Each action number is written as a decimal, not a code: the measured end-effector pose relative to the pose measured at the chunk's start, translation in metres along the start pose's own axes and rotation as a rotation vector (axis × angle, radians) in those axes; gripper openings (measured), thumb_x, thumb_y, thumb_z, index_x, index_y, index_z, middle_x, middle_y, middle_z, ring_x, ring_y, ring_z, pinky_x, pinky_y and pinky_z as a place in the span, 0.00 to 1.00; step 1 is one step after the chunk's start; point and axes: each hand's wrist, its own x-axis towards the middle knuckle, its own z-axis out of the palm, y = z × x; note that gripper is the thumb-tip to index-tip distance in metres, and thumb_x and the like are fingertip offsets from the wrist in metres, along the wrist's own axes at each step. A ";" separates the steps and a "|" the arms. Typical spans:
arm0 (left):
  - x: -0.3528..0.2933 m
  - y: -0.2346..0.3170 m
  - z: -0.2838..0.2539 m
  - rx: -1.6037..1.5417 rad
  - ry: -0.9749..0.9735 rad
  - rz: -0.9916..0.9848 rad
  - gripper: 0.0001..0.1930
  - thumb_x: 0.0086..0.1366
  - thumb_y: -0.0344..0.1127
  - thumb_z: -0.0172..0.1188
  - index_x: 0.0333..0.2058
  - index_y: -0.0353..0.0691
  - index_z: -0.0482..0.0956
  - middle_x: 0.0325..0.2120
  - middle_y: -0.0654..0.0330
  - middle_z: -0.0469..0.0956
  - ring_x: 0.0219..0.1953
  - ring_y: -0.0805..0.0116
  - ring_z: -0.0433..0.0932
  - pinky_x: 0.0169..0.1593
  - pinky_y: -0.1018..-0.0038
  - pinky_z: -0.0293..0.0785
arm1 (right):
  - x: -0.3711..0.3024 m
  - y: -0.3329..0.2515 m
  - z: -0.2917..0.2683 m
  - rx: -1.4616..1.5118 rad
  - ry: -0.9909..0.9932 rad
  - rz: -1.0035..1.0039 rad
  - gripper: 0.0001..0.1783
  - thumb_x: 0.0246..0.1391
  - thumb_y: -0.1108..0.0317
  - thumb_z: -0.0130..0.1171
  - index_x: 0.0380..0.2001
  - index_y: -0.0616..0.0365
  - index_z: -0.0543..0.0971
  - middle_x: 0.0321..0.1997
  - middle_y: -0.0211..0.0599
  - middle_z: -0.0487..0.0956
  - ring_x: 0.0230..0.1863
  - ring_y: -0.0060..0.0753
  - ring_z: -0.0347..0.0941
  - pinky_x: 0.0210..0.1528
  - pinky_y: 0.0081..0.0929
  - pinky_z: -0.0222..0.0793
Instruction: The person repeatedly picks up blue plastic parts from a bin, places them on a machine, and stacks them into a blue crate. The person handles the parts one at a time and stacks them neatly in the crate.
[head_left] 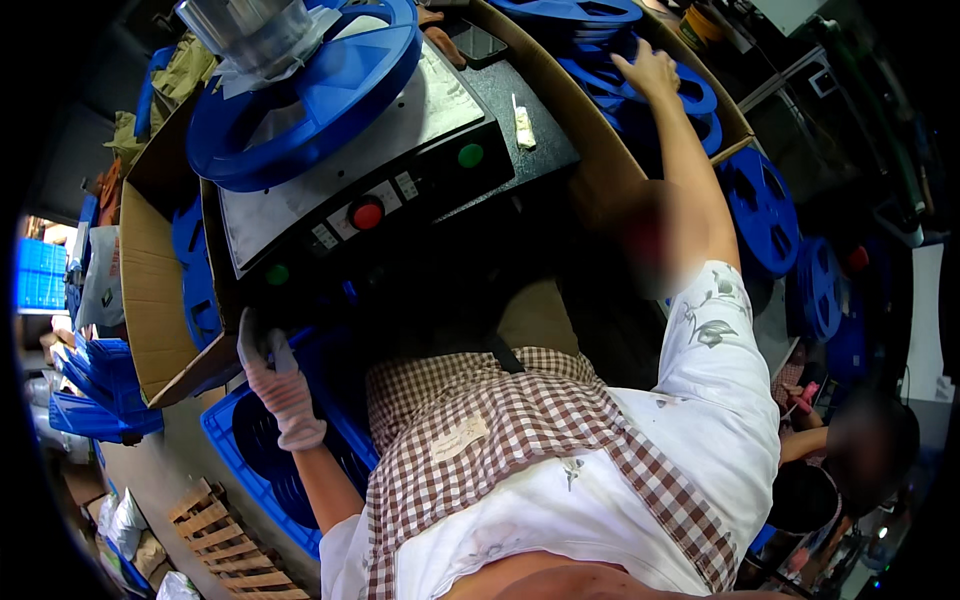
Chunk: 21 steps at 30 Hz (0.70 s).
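My right hand point(650, 72), bare, is stretched out at the far right over the blue plastic reels point(690, 95) in a cardboard box point(590, 125). Its thumb stands apart from the fingers, and I cannot tell how firmly they touch the reels. My left hand point(283, 395) wears a pale striped glove and holds nothing, its visible fingers apart. It hangs between the left cardboard box point(155, 290) and the machine's front corner. A blue reel point(300, 130) sits tilted on the machine point(370, 200), beside a shiny clear cylinder point(245, 35).
The machine's front carries a red button point(367, 214) and a green button point(471, 155). A blue crate point(225, 425) with dark discs stands below my left hand. A wooden pallet point(235, 545) lies on the floor. More reels point(760, 210) stand at right, near another person point(805, 440).
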 end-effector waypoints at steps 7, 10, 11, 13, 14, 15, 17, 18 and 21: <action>-0.029 0.011 -0.016 -0.040 -0.050 -0.155 0.18 0.65 0.21 0.52 0.54 0.36 0.72 0.49 0.54 0.77 0.51 0.67 0.75 0.56 0.73 0.70 | -0.026 0.019 -0.013 -0.067 -0.445 0.227 0.50 0.44 0.30 0.55 0.64 0.52 0.62 0.61 0.61 0.68 0.63 0.59 0.64 0.60 0.55 0.57; -0.024 0.014 -0.023 -0.014 -0.087 -0.102 0.17 0.65 0.21 0.52 0.53 0.36 0.73 0.49 0.54 0.77 0.51 0.66 0.75 0.56 0.73 0.70 | -0.047 0.046 -0.027 0.007 -0.491 0.158 0.49 0.44 0.29 0.53 0.61 0.54 0.67 0.54 0.56 0.75 0.58 0.50 0.71 0.57 0.48 0.64; -0.021 0.018 -0.026 -0.009 -0.097 -0.080 0.17 0.64 0.21 0.52 0.52 0.36 0.74 0.49 0.54 0.77 0.51 0.65 0.75 0.56 0.73 0.70 | -0.052 0.055 -0.031 -0.027 -0.539 0.144 0.51 0.44 0.28 0.52 0.62 0.55 0.66 0.56 0.56 0.74 0.59 0.50 0.70 0.58 0.49 0.63; -0.004 0.034 -0.022 0.048 -0.076 0.043 0.17 0.64 0.21 0.53 0.52 0.35 0.74 0.49 0.54 0.77 0.51 0.63 0.76 0.56 0.72 0.71 | -0.058 0.071 -0.045 -0.105 -0.624 0.112 0.55 0.42 0.25 0.52 0.64 0.57 0.64 0.59 0.57 0.71 0.61 0.51 0.68 0.59 0.50 0.62; 0.010 0.043 -0.018 0.075 -0.063 0.103 0.17 0.64 0.21 0.53 0.52 0.35 0.75 0.49 0.53 0.77 0.51 0.62 0.76 0.55 0.72 0.71 | -0.057 0.074 -0.051 -0.102 -0.696 0.123 0.55 0.41 0.25 0.52 0.62 0.58 0.66 0.59 0.56 0.71 0.61 0.53 0.68 0.59 0.51 0.62; 0.024 0.052 -0.016 0.083 -0.082 0.174 0.17 0.64 0.21 0.54 0.52 0.35 0.75 0.49 0.53 0.77 0.51 0.63 0.76 0.56 0.72 0.70 | -0.059 0.070 -0.055 -0.108 -0.688 0.157 0.55 0.41 0.25 0.52 0.61 0.58 0.66 0.59 0.55 0.71 0.61 0.53 0.68 0.59 0.52 0.62; 0.056 0.080 -0.011 0.106 -0.079 0.328 0.17 0.64 0.21 0.54 0.52 0.35 0.75 0.49 0.53 0.77 0.51 0.63 0.76 0.56 0.72 0.70 | -0.061 0.048 -0.059 -0.112 -0.666 0.211 0.55 0.40 0.25 0.53 0.61 0.58 0.67 0.59 0.55 0.71 0.61 0.54 0.68 0.58 0.52 0.62; 0.069 0.096 -0.005 0.125 -0.058 0.405 0.17 0.63 0.20 0.53 0.52 0.35 0.75 0.49 0.52 0.77 0.50 0.62 0.77 0.56 0.71 0.71 | -0.062 0.047 -0.057 -0.123 -0.637 0.225 0.54 0.41 0.26 0.53 0.61 0.58 0.66 0.59 0.55 0.71 0.61 0.54 0.67 0.59 0.52 0.61; 0.115 0.119 0.017 0.043 -0.141 0.504 0.23 0.62 0.21 0.54 0.57 0.39 0.69 0.50 0.54 0.75 0.48 0.64 0.76 0.53 0.71 0.72 | -0.067 0.058 -0.044 -0.134 -0.550 0.242 0.52 0.41 0.29 0.54 0.63 0.55 0.64 0.60 0.55 0.71 0.62 0.55 0.66 0.60 0.52 0.60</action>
